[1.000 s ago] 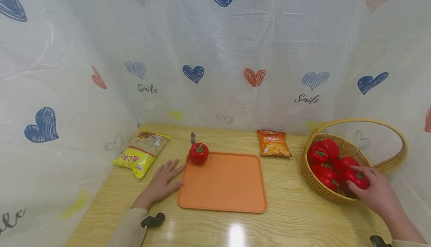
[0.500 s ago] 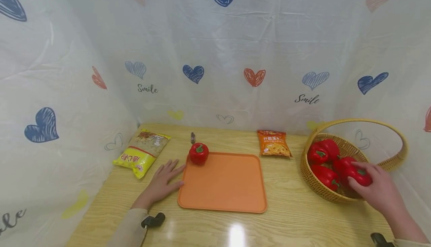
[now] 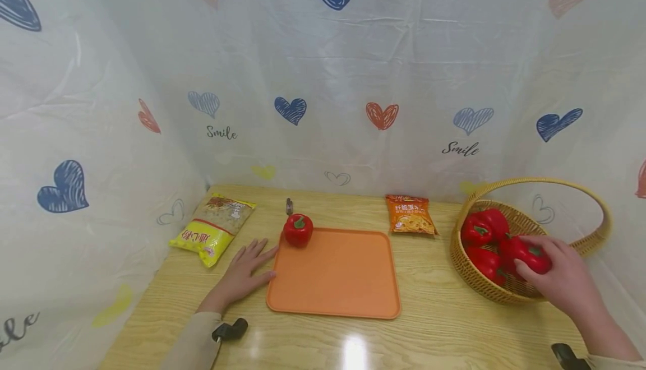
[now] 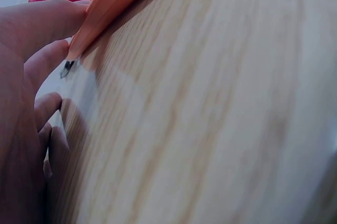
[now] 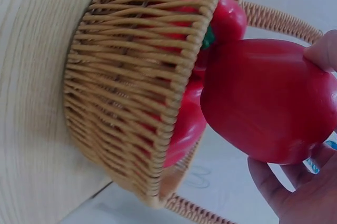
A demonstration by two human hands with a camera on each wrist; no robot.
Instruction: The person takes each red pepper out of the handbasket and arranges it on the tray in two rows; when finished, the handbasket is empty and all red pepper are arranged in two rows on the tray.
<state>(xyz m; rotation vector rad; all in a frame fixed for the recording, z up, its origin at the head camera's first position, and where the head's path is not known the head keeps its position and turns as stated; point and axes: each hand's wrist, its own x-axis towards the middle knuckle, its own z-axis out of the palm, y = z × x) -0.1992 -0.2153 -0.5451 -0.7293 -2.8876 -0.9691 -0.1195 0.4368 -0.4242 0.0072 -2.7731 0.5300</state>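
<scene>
My right hand (image 3: 570, 274) grips a red bell pepper (image 5: 268, 100) between thumb and fingers. In the right wrist view that pepper is lifted at the rim of the wicker basket (image 5: 126, 66). Other red bell peppers (image 3: 485, 262) lie inside the basket, partly hidden behind its weave in the wrist view. Flat on the table, my left hand (image 3: 241, 274) has its fingers spread, with thumb and index finger touching the left edge of an orange tray (image 3: 335, 274). One more red bell pepper (image 3: 298, 231) sits on the tray's far left corner.
A yellow-and-clear food bag (image 3: 214, 229) lies beyond my left hand. Behind the tray's right corner is an orange snack packet (image 3: 411, 215). A small dark object (image 3: 289, 206) stands behind the pepper on the tray. The basket's tall handle (image 3: 598, 241) leans right, and a heart-printed curtain (image 3: 323, 78) surrounds the table.
The right hand has closed round the front pepper in the basket and raised it slightly, turning it a little. The left hand and tray have stayed still.
</scene>
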